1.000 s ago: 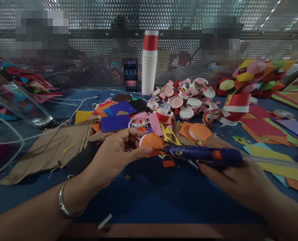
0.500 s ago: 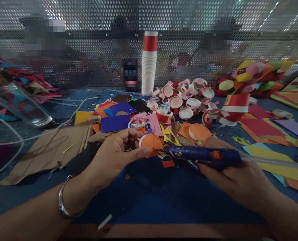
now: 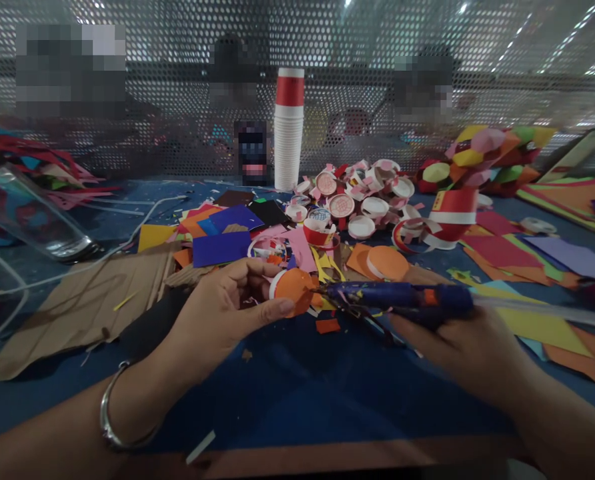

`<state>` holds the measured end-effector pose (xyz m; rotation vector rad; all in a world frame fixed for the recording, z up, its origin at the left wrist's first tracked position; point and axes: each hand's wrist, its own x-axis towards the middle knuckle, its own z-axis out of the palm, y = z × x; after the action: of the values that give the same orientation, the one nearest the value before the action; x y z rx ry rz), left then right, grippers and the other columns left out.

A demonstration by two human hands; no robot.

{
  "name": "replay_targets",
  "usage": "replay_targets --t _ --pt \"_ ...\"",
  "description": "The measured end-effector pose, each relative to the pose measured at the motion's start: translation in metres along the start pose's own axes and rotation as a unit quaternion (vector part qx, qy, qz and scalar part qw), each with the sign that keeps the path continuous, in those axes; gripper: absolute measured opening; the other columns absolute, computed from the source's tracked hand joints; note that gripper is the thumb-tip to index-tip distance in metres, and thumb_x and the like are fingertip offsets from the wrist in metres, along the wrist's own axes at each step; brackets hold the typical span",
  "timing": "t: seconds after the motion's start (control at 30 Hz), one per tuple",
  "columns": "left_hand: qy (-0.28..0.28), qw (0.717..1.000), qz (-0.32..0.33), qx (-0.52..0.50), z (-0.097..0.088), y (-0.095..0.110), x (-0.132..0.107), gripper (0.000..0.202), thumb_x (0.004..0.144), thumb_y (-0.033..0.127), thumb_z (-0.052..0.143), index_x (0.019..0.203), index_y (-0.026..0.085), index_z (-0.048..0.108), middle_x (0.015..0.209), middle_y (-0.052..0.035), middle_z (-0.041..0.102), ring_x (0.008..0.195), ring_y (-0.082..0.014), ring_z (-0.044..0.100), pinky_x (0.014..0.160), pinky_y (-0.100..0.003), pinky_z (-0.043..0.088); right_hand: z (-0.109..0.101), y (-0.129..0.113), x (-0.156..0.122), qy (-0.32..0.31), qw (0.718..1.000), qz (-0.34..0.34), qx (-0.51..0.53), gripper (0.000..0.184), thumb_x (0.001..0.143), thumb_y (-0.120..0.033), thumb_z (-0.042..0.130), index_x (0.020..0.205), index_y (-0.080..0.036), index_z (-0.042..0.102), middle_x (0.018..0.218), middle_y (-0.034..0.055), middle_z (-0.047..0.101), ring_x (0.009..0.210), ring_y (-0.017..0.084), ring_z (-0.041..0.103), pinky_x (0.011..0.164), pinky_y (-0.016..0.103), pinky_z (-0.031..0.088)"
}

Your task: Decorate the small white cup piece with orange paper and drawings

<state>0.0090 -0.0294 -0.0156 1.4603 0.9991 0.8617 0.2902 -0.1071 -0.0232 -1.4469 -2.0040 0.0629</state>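
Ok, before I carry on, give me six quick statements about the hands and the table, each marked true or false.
1. The left hand holds an orange piece. True.
2. The glue gun in the right hand is red. False: it is blue.
3. The glue gun points at the orange piece. True.
4. The bracelet is on the right arm. False: it is on the left.
5. The cup stack stands upright. True.
6. The big cardboard lies right of the cup stack. False: it lies left.

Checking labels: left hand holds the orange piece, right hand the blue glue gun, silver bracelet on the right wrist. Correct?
Wrong wrist: the head view shows the silver bracelet on the left wrist. Rest stands: left hand holds the orange piece, right hand the blue glue gun.
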Motion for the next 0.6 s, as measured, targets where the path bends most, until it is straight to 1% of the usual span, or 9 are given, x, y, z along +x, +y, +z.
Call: replay_targets --t 0.1,0.13,0.17,0.2,0.23,0.3,0.43,0.53,0.6 --pt "0.004 0.997 -0.027 -0.078 0.000 -0.001 0.000 0.042 0.075 0.033 0.092 0.111 0.023 0.073 0.090 0.0029 0.070 0.080 -0.0093 0.066 0.074 -0.019 0.058 -0.007 0.014 -0.002 -0.045 0.983 0.176 0.006 0.046 0.093 -0.047 0.058 0.054 -0.024 0.051 0.050 0.0007 0.052 0.050 0.018 0.054 0.050 0.031 0.039" --pt "0.009 0.993 -0.039 -0.108 0.000 -0.001 0.001 0.040 0.075 0.032 0.092 0.109 0.023 0.074 0.089 0.0031 0.069 0.078 -0.0091 0.066 0.073 -0.020 0.059 -0.011 0.020 -0.001 -0.055 0.969 0.239 0.004 0.050 0.090 -0.058 0.059 0.054 -0.024 0.054 0.049 0.0007 0.051 0.050 0.018 0.052 0.050 0.032 0.038" --pt "0.015 0.990 -0.050 -0.134 0.000 -0.001 0.001 0.037 0.075 0.031 0.092 0.106 0.022 0.074 0.087 0.0030 0.069 0.076 -0.0088 0.066 0.071 -0.019 0.059 -0.014 0.027 0.000 -0.078 0.951 0.299 0.004 0.058 0.083 -0.070 0.061 0.050 -0.024 0.052 0.046 0.0008 0.049 0.047 0.017 0.047 0.048 0.032 0.034" --pt "0.021 0.986 -0.057 -0.155 0.000 -0.001 0.002 0.034 0.075 0.030 0.092 0.103 0.021 0.075 0.088 0.0024 0.070 0.074 -0.0087 0.067 0.070 -0.019 0.060 -0.017 0.033 0.002 -0.091 0.943 0.321 0.007 0.063 0.080 -0.077 0.060 0.048 -0.024 0.051 0.044 0.0018 0.049 0.046 0.017 0.047 0.047 0.032 0.033" --pt "0.026 0.983 -0.062 -0.169 0.000 -0.001 0.002 0.032 0.075 0.029 0.092 0.101 0.021 0.076 0.089 0.0016 0.071 0.074 -0.0086 0.067 0.069 -0.019 0.060 -0.020 0.040 0.004 -0.100 0.939 0.329 0.015 0.066 0.079 -0.081 0.059 0.049 -0.022 0.055 0.048 0.0039 0.056 0.047 0.017 0.050 0.049 0.032 0.037" --pt "0.031 0.980 -0.066 -0.184 0.000 -0.001 0.003 0.030 0.075 0.028 0.092 0.099 0.020 0.077 0.091 -0.0001 0.074 0.073 -0.0090 0.069 0.068 -0.018 0.059 -0.023 0.050 0.008 -0.119 0.932 0.341 0.039 0.065 0.081 -0.079 0.060 0.054 -0.020 0.059 0.057 0.0068 0.065 0.054 0.018 0.059 0.055 0.032 0.046" --pt "0.037 0.979 -0.062 -0.190 0.000 -0.001 0.004 0.029 0.074 0.027 0.093 0.098 0.020 0.078 0.090 -0.0007 0.076 0.070 -0.0089 0.069 0.066 -0.018 0.059 -0.019 0.067 0.013 -0.128 0.924 0.352 0.072 0.055 0.090 -0.069 0.057 0.066 -0.019 0.061 0.062 0.0084 0.070 0.055 0.019 0.066 0.056 0.031 0.052" --pt "0.039 0.980 -0.057 -0.188 -0.001 -0.003 0.004 0.029 0.074 0.027 0.093 0.098 0.020 0.078 0.090 -0.0003 0.076 0.071 -0.0087 0.070 0.068 -0.018 0.060 -0.016 0.082 0.014 -0.122 0.934 0.330 0.057 0.051 0.093 -0.064 0.057 0.066 -0.020 0.060 0.059 0.0073 0.069 0.050 0.019 0.065 0.051 0.031 0.049" --pt "0.040 0.980 -0.054 -0.189 -0.002 -0.004 0.004 0.028 0.075 0.027 0.092 0.098 0.020 0.078 0.091 -0.0001 0.076 0.073 -0.0091 0.071 0.068 -0.018 0.061 -0.019 0.088 0.014 -0.099 0.953 0.287 0.021 0.052 0.091 -0.062 0.060 0.061 -0.020 0.060 0.051 0.0044 0.063 0.044 0.018 0.059 0.046 0.030 0.042"
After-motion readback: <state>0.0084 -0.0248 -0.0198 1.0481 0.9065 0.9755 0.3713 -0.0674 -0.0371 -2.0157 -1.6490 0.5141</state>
